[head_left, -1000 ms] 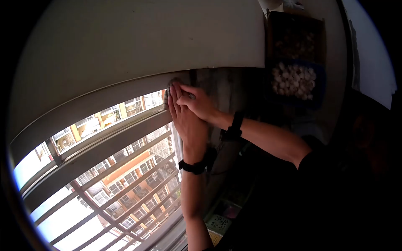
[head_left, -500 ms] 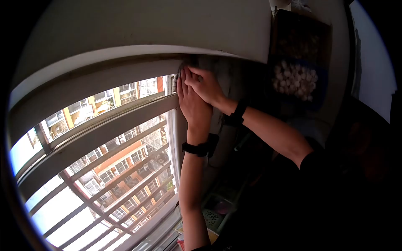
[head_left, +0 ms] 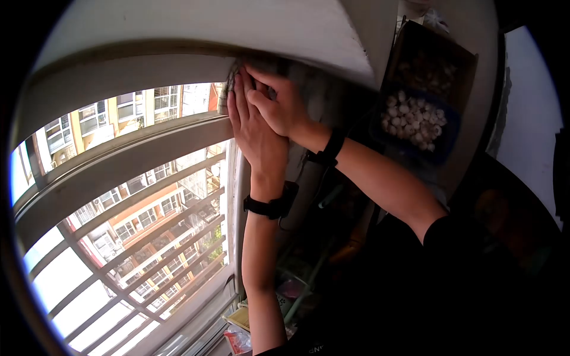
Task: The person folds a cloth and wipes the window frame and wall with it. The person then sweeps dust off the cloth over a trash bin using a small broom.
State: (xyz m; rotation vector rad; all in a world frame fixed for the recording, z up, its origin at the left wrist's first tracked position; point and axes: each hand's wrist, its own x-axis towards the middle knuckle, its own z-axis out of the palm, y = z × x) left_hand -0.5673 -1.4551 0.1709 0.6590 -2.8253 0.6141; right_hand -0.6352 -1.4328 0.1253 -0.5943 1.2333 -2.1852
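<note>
My left hand (head_left: 259, 139) reaches up along the side of the window frame (head_left: 233, 172), its fingers stretched out and close together. Under its fingertips, at the frame's upper corner, shows the edge of a grey, cloth-like piece (head_left: 224, 95). Most of that cloth is hidden by my hands and by shadow. My right hand (head_left: 286, 105) overlaps the left from the right side. Its fingers are bent toward the same cloth, with the thumb folded over the back of my left hand. Both wrists wear a black strap.
Window bars (head_left: 119, 255) cross the bright glass at left, with buildings outside. Above runs a pale panel (head_left: 196, 24). At upper right, a blue container (head_left: 442, 139) holds white bulbs like garlic (head_left: 412, 121), beside a dark box (head_left: 466, 56). Bags (head_left: 238, 338) lie below.
The view has shifted, so window and hands sit further left and higher. Both hands stay together at the frame's corner, and more of the grey cloth's edge shows beside the fingers.
</note>
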